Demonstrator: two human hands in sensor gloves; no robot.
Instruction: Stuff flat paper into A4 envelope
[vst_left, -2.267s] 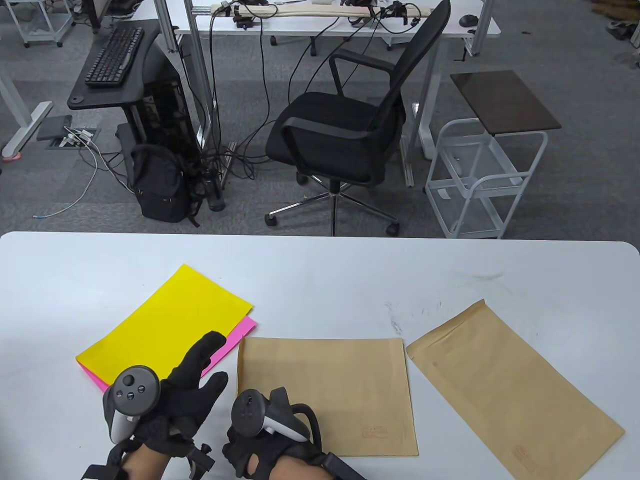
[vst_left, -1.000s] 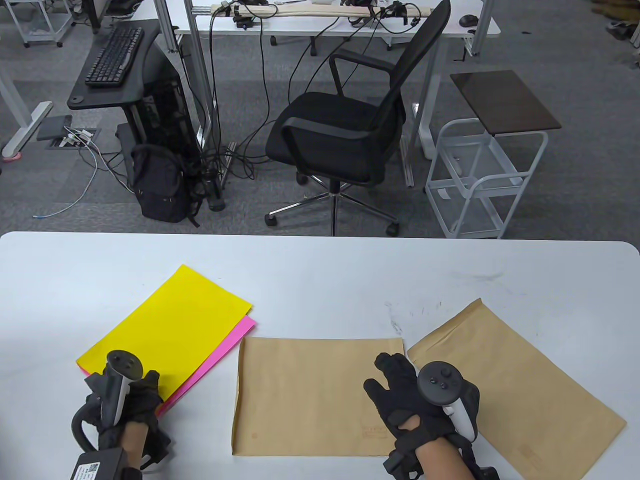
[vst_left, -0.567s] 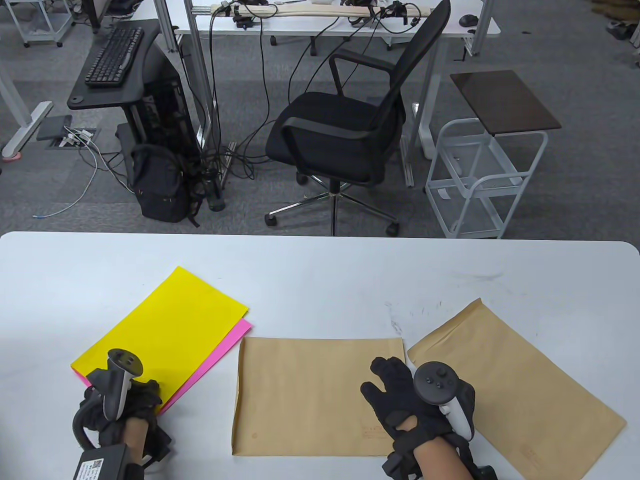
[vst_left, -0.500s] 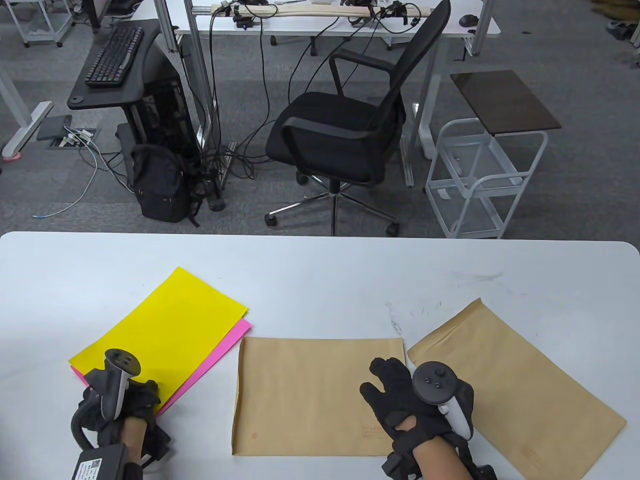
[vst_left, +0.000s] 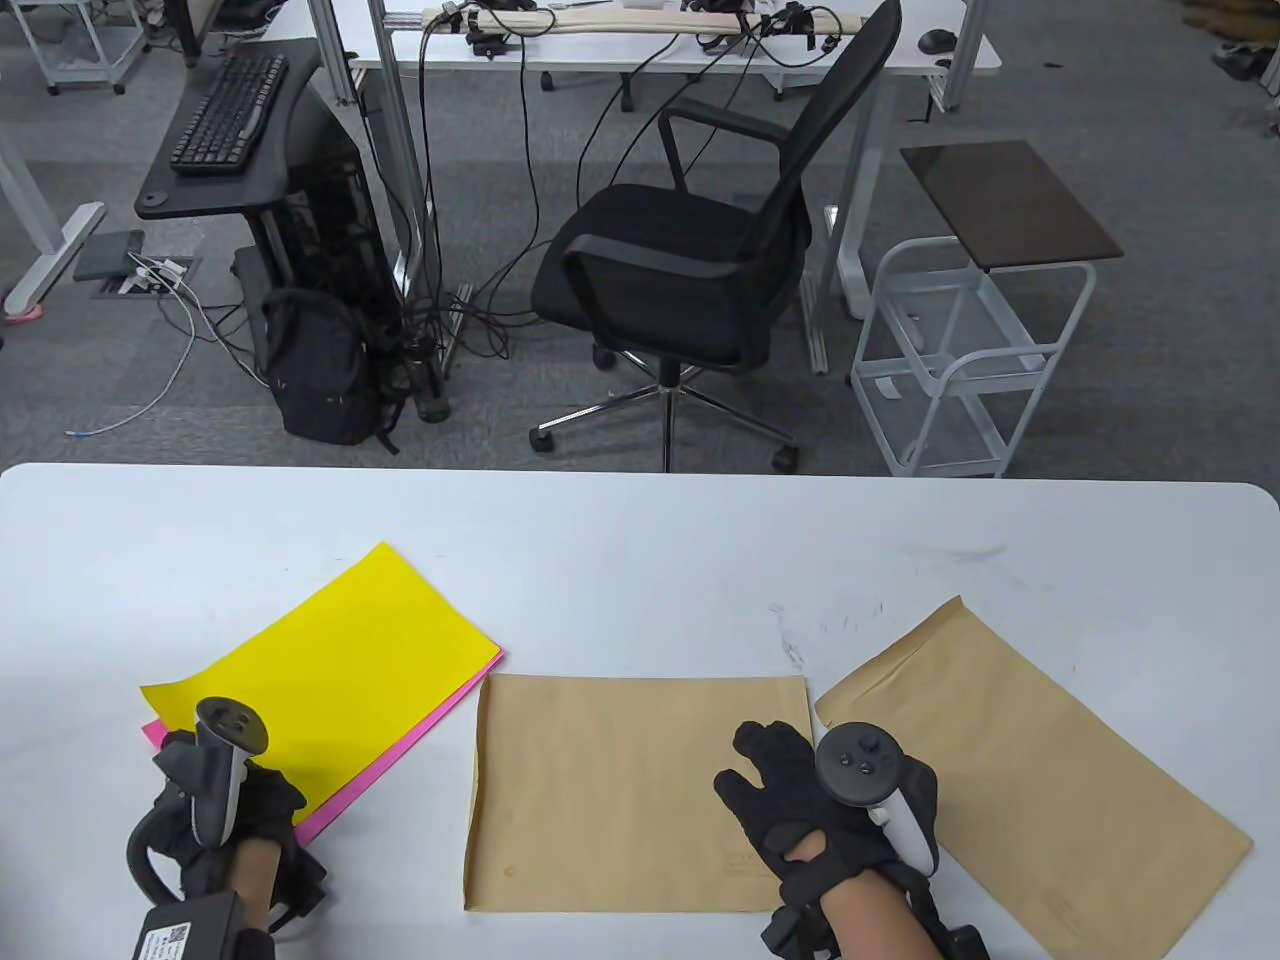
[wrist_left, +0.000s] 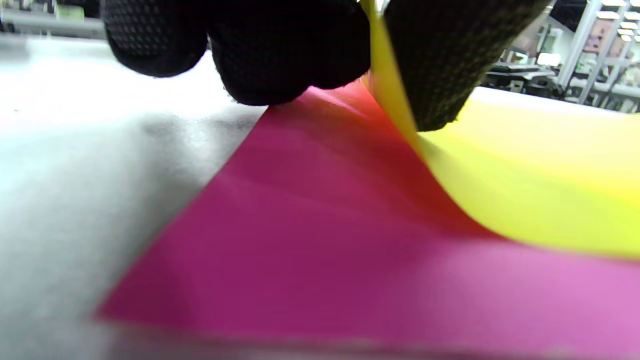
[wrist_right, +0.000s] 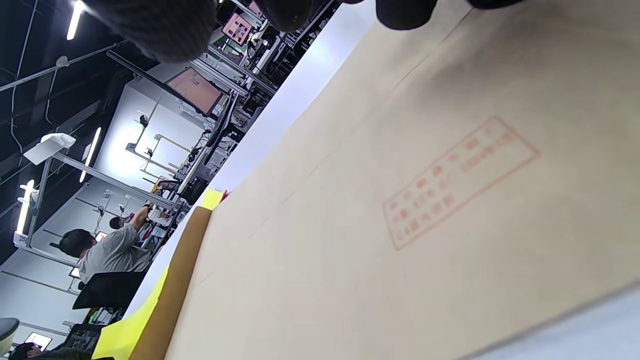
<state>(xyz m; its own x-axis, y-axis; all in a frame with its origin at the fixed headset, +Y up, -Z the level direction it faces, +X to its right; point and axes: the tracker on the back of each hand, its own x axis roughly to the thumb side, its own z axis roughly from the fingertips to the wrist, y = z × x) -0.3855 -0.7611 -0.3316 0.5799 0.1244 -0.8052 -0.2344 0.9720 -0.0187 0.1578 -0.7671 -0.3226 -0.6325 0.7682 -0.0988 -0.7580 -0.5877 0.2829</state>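
A yellow sheet (vst_left: 340, 660) lies on a pink sheet (vst_left: 380, 770) at the table's left. My left hand (vst_left: 240, 815) pinches the yellow sheet's near corner and lifts it off the pink one; in the left wrist view the yellow paper (wrist_left: 525, 185) curls up between my fingers (wrist_left: 280, 55) above the pink sheet (wrist_left: 320, 250). A brown envelope (vst_left: 620, 790) lies flat in the middle. My right hand (vst_left: 800, 800) rests on its right part with fingers spread. In the right wrist view the envelope (wrist_right: 400, 225) shows a red stamp.
A second brown envelope (vst_left: 1040, 770) lies slanted at the right, next to my right hand. The white table (vst_left: 640, 550) runs to a far edge, with an office chair (vst_left: 700, 250) and a white cart (vst_left: 960, 350) beyond it.
My left hand has moved to the yellow sheet's near corner, pinched it and pulled it back and up, so it has shifted over the pink sheet. My right hand moved onto the middle envelope's right part.
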